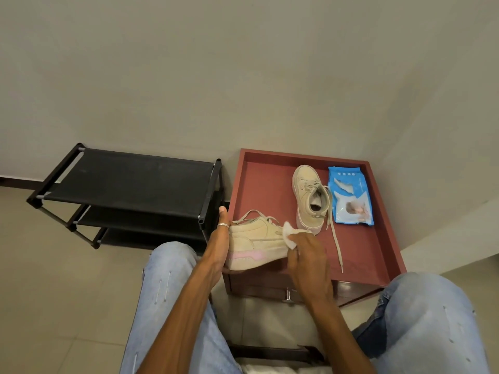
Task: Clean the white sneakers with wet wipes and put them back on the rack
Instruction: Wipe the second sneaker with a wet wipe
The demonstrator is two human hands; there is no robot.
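Between the two hands, a beige-white sneaker (256, 244) is held above the near edge of a red tray-topped table (259, 184), turned on its side so that the pink-striped sole edge faces the camera. Its heel end is gripped by the left hand (220, 244): one ringed digit is stretched straight up along the heel, while the remaining fingers are hidden behind the shoe, so their lie cannot be told. Its toe end is covered by the right hand (307, 255), whose fingers are curled and pressed together round a crumpled white wet wipe (289, 234). The wipe is pinched at the fingertips and pressed against the sneaker's upper, just above the sole edge; part of it sticks out above the knuckles.

Beyond the right fingers, a second sneaker (310, 198) is set upright on the red surface, toe pointing away, heel just behind the wipe. One untied lace (337, 247) is trailed from it past the right hand toward the near edge. Just beside that sneaker, on the side away from the left hand, a blue pack of wipes (349, 197) is laid flat, its flap peeled open.

Beyond the left fingers, a black three-tier shoe rack (129, 179) is stood against the wall, its corner post close to the raised digit. Knees in light blue jeans (167, 279) are seen below both forearms.
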